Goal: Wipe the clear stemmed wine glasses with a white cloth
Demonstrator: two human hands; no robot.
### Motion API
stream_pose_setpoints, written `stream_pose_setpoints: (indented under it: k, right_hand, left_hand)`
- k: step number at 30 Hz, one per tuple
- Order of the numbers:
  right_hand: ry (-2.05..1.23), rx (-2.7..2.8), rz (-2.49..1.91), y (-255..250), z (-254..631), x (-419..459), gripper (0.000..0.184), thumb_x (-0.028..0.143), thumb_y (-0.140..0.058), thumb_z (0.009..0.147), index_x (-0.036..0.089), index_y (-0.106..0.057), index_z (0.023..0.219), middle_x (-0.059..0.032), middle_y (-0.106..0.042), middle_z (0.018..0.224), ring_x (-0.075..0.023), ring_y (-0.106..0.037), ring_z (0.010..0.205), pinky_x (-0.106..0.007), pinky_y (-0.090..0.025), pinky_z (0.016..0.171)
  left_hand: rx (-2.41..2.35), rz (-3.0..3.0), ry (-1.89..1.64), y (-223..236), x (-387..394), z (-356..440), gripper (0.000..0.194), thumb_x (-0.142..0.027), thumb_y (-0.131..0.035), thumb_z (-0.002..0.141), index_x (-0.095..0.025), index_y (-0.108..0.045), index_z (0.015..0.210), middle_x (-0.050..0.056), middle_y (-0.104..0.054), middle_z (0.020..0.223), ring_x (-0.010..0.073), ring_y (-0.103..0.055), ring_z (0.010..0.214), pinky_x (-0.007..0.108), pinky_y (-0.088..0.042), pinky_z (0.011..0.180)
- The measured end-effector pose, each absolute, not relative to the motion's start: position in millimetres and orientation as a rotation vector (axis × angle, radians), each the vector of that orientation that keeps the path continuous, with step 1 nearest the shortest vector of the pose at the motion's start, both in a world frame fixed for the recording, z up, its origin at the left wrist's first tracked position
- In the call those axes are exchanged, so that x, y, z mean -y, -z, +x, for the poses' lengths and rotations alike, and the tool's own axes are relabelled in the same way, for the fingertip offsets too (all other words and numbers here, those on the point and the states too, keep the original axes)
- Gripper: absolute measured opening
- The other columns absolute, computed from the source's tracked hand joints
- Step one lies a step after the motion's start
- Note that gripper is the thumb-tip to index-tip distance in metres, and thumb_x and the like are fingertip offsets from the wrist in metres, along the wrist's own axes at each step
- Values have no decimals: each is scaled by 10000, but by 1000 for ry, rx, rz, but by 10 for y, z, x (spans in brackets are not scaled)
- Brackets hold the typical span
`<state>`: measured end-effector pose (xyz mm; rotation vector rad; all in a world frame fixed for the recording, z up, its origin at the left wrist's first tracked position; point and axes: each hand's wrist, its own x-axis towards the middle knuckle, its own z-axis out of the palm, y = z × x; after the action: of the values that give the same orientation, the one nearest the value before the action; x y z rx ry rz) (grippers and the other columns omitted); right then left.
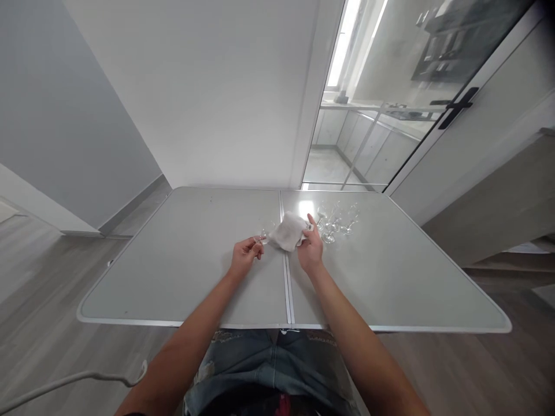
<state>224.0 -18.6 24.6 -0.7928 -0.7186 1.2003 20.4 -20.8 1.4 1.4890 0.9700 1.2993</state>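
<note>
My left hand (pixel 248 254) is closed, its fingers pinching the round foot of a small clear stemmed glass (pixel 262 237). The far end of that glass meets a crumpled white cloth (pixel 288 232) and is hidden in it. On the cloth's other side, my right hand (pixel 311 245) is wrapped round it, thumb and fingers bent. Both hands are just above the middle of the table. Close beyond my right hand stands a cluster of several clear stemmed glasses (pixel 332 222); their outlines overlap and are faint.
The pale grey folding table (pixel 182 271) has a metal rim and a centre seam (pixel 287 289). A white wall (pixel 217 104) meets its far edge. Behind to the right is a glass door with a black handle (pixel 458 107). A white cable (pixel 87 375) hangs at lower left.
</note>
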Motion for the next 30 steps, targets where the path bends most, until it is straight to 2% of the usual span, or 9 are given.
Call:
stream_pose_setpoints:
  k: [3, 8, 10, 12, 16, 21, 24, 28, 30]
  right_hand:
    - [-1485, 712, -636, -279, 2105, 228, 555, 405, -554, 816, 279, -527, 1356, -23, -653, 1087, -210, -609, 951, -349, -508, 804]
    - [-1672, 798, -511, -346, 2058, 268, 587, 566, -415, 866, 226, -595, 1308, -90, -691, 1115, -295, -626, 1003, -457, -531, 802]
    - [-1668, 853, -520, -334, 2076, 260, 545, 509, -434, 844, 236, -605, 1284, -90, -695, 1121, -297, -626, 995, -469, -536, 793]
    - [-1643, 880, -508, -308, 2073, 253, 511, 373, -514, 787, 253, -602, 1276, -70, -690, 1123, -267, -628, 956, -445, -544, 789]
    - [-1595, 889, -488, -260, 2020, 247, 684, 132, -642, 685, 290, -559, 1345, -24, -657, 1155, -173, -623, 856, -346, -551, 787]
    - [-1501, 891, -519, -233, 2024, 245, 867, 45, -717, 613, 343, -511, 1400, 20, -648, 1078, -114, -609, 805, -219, -534, 666]
    - [-1575, 909, -481, -198, 2067, 270, 871, 130, -783, 597, 341, -505, 1395, -4, -669, 1070, -150, -636, 800, -251, -542, 618]
    - [-1689, 895, -420, -118, 2061, 281, 836, 273, -866, 547, 287, -553, 1322, -87, -689, 1151, -265, -669, 997, -361, -579, 716]
    - [-1668, 864, -420, -105, 2008, 259, 804, 271, -862, 550, 286, -562, 1296, -90, -694, 1166, -276, -662, 1051, -380, -581, 771]
  left_hand:
    - [-805, 1487, -1154, -42, 244, 254, 448, -563, -671, 848, -136, -714, 974, 20, -599, 690, 112, -518, 593, 256, -426, 601]
    - [-623, 1320, -901, -65, 278, 301, 479, -586, -713, 805, -116, -687, 890, -15, -472, 597, 81, -394, 511, 242, -307, 521]
    - [-593, 1217, -904, -59, 266, 298, 485, -588, -718, 799, -111, -680, 876, -25, -429, 595, 69, -351, 503, 237, -256, 514]
    - [-597, 1151, -946, -55, 249, 290, 479, -582, -711, 809, -107, -674, 861, -27, -412, 612, 59, -330, 505, 234, -229, 520]
    - [-679, 1114, -1020, -76, 243, 290, 484, -594, -684, 825, -112, -671, 871, -21, -413, 639, 62, -323, 521, 235, -229, 523]
    - [-685, 1174, -1038, -138, 299, 326, 483, -605, -674, 827, -122, -660, 831, -22, -429, 618, 63, -312, 516, 234, -233, 517]
    - [-622, 1136, -891, -170, 328, 310, 467, -583, -704, 803, -119, -658, 813, -28, -410, 602, 53, -277, 494, 223, -213, 497]
    - [-535, 1048, -635, -176, 320, 265, 416, -508, -768, 743, -114, -641, 782, -26, -398, 602, 40, -239, 480, 217, -193, 474]
    - [-574, 1109, -660, -154, 303, 283, 420, -533, -710, 787, -129, -610, 735, -28, -388, 585, 49, -239, 476, 226, -212, 472]
